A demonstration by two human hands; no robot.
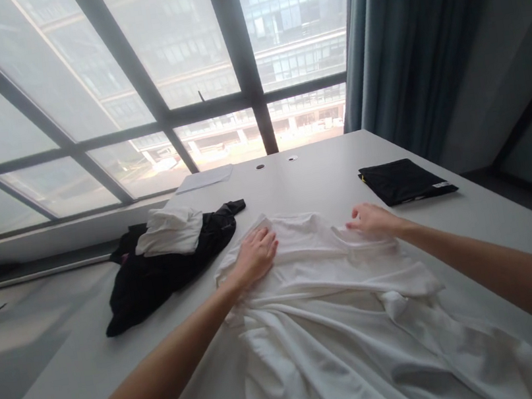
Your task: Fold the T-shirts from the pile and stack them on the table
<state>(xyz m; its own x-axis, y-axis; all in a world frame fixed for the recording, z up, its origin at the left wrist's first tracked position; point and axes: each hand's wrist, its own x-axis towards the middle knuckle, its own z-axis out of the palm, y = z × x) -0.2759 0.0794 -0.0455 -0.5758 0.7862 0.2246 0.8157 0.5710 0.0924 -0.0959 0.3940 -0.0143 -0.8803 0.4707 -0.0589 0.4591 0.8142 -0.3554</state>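
Observation:
A wrinkled white shirt (307, 273) is spread over the table in front of me, its near part bunched in loose folds that run toward my body. My left hand (257, 253) lies on the shirt's far left part with its fingers stretched out over the cloth. At the far right edge, my right hand (371, 219) has its fingers curled in a pinch on the fabric. The exact grip of those fingertips is partly hidden.
On the left lies a heap of black clothing (159, 285) with a crumpled white cloth (171, 230) on top. A folded black garment (406, 180) rests at the right. Papers (205, 178) lie at the white table's (322, 171) far edge, before windows and a blue-grey curtain (389, 54).

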